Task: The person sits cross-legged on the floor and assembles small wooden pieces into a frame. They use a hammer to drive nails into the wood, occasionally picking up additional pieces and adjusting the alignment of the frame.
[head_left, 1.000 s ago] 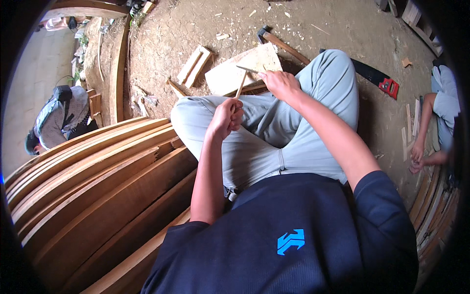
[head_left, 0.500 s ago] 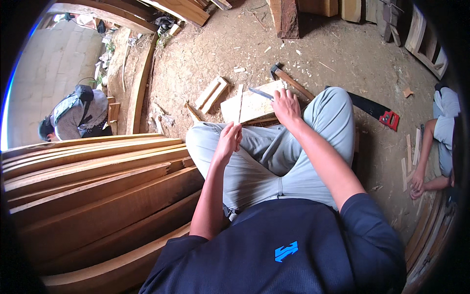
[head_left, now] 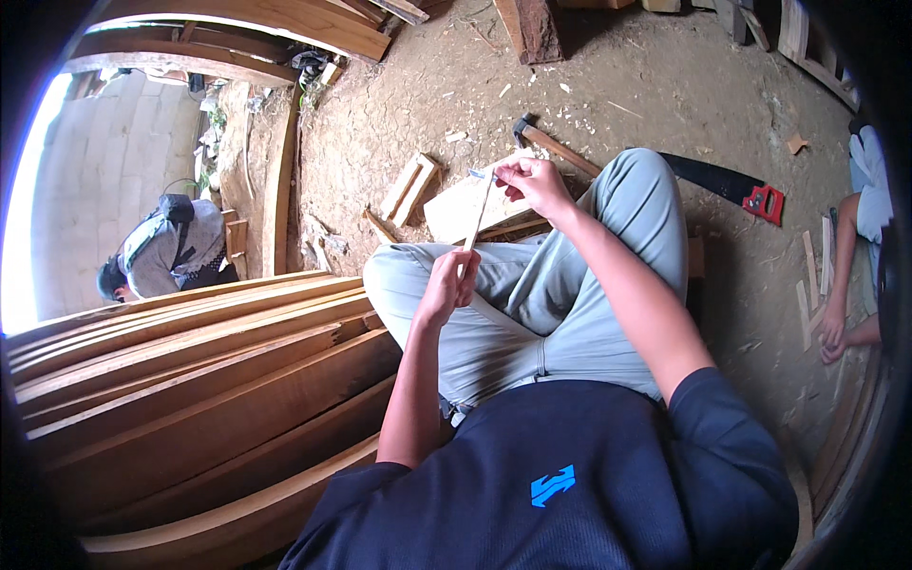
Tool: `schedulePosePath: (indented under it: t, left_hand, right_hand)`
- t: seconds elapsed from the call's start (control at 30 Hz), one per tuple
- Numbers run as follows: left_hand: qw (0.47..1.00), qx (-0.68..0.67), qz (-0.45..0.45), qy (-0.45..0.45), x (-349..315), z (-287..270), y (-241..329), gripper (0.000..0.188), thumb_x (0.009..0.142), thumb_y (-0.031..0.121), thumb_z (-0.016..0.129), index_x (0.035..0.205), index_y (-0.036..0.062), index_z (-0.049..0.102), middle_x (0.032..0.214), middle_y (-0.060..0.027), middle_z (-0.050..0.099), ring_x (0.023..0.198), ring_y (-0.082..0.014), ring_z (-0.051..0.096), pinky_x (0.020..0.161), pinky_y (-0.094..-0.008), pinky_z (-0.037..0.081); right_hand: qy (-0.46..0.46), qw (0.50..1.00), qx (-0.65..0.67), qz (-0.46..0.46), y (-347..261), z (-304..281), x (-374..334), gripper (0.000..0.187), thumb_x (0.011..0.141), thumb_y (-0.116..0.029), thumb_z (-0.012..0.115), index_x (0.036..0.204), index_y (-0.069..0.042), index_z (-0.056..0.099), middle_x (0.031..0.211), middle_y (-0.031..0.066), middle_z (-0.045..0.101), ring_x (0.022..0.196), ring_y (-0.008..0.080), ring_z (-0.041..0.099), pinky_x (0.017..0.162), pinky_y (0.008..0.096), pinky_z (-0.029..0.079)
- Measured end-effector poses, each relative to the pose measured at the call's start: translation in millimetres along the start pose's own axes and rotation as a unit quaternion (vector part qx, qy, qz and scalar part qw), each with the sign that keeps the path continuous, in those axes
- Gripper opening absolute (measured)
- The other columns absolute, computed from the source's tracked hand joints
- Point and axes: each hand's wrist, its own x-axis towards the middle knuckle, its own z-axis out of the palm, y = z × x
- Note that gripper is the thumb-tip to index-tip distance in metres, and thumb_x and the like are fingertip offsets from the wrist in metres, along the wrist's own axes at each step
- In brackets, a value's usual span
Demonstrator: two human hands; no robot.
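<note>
My left hand point(head_left: 448, 285) is closed round the lower end of a thin wooden stick point(head_left: 477, 224), which slants up and away over my lap. In my right hand point(head_left: 538, 184) is a knife point(head_left: 480, 175); only part of its blade shows, lying across the stick's far end, and its handle is hidden by the fingers. Whether the blade bites into the wood I cannot tell. Beneath both lies a pale wooden board point(head_left: 446, 215) on the ground, just beyond my crossed legs.
A hammer point(head_left: 560, 152) lies beyond the board, and a red-handled saw point(head_left: 722, 186) rests right of my knee. Long planks point(head_left: 190, 380) are stacked at my left. A small wooden frame point(head_left: 410, 190) sits nearby. One person point(head_left: 176, 249) bends at far left; another's hands point(head_left: 832, 340) show at right.
My right hand has lifted the knife from over the board to the stick's far end. The stick now leans more to the right, and the view has shifted slightly.
</note>
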Motion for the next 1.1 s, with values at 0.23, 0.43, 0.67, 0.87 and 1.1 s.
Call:
schedulePosePath:
  t: [0.23,0.43,0.67,0.87,1.1]
  left_hand:
    - [0.998,-0.040,-0.025,-0.042,-0.3,-1.9,4.5,0.034,0.101,0.036,0.044,0.085,0.0081,0.052,0.050,0.0048,0.034,0.039,-0.0071,0.029,0.039,-0.0247,0.023]
    - [0.995,-0.072,-0.038,-0.058,0.4,-3.0,2.2,0.037,0.102,0.041,0.038,0.086,0.0095,0.050,0.050,0.0049,0.033,0.039,-0.0079,0.029,0.038,-0.0246,0.024]
    - [0.993,-0.079,-0.028,-0.083,-3.2,-0.6,2.1,0.042,0.103,0.040,0.030,0.090,0.0076,0.052,0.050,0.0045,0.031,0.039,-0.0095,0.030,0.038,-0.0259,0.030]
    - [0.989,-0.065,-0.028,-0.127,-2.4,4.0,0.8,0.045,0.104,0.042,0.028,0.096,0.0064,0.055,0.051,0.0032,0.033,0.040,-0.0121,0.035,0.040,-0.0295,0.038]
    - [0.998,-0.003,-0.009,-0.069,3.7,8.6,4.5,0.041,0.108,0.046,0.035,0.102,0.0098,0.054,0.056,0.0012,0.041,0.041,-0.0107,0.037,0.043,-0.0274,0.043]
  right_hand:
    - [-0.007,0.999,0.033,-0.032,7.9,3.2,5.2,0.031,0.102,-0.028,0.059,0.089,-0.001,0.066,0.077,0.0022,0.068,0.064,0.0107,0.065,0.058,0.0265,0.054]
    - [0.143,0.985,0.092,0.023,14.5,-15.6,11.8,0.040,0.103,-0.035,0.056,0.082,-0.002,0.061,0.074,0.0054,0.066,0.059,0.0127,0.063,0.049,0.0296,0.052]
    - [-0.105,0.989,0.089,0.051,-6.3,3.4,-8.1,0.083,0.091,-0.019,0.076,0.155,-0.006,0.025,0.130,0.0183,0.061,0.099,0.0166,0.066,0.077,0.0279,0.055]
    - [-0.162,0.972,0.121,0.120,-4.6,4.6,-12.2,0.026,0.091,-0.018,0.075,0.111,-0.008,0.061,0.106,0.0039,0.066,0.097,0.0131,0.066,0.084,0.0307,0.056]
    - [-0.179,0.954,0.224,0.086,-10.7,1.4,-12.2,0.025,0.095,-0.014,0.069,0.117,-0.007,0.059,0.118,0.0074,0.067,0.110,0.0177,0.065,0.094,0.0378,0.056]
